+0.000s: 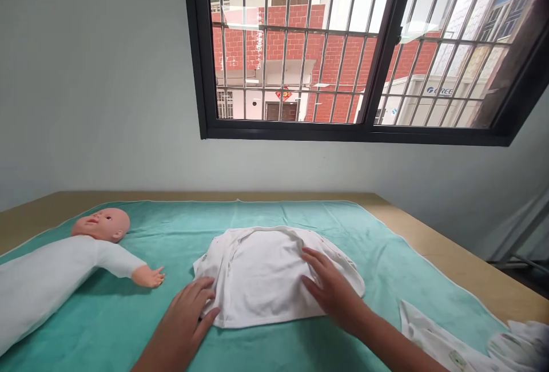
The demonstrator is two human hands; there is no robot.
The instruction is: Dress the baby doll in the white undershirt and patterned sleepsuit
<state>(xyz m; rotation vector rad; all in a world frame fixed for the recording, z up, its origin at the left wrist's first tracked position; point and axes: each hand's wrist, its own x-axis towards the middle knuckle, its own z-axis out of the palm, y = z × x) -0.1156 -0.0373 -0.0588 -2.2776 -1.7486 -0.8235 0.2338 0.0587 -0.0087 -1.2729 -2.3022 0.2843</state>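
A folded white baby garment [266,272] lies on a teal towel [128,315] spread over the table. My left hand [191,312] rests flat at the garment's near left corner, fingers stretched out and touching the cloth. My right hand [328,286] lies flat on the garment's right part, fingers spread. Neither hand grips anything. A baby doll [64,263] in a white suit lies on its back at the left, one arm stretched toward the garment.
More white printed baby clothes [463,340] lie crumpled at the near right on the towel. The wooden table edge [450,257] runs along the right. A barred window [355,46] fills the wall ahead.
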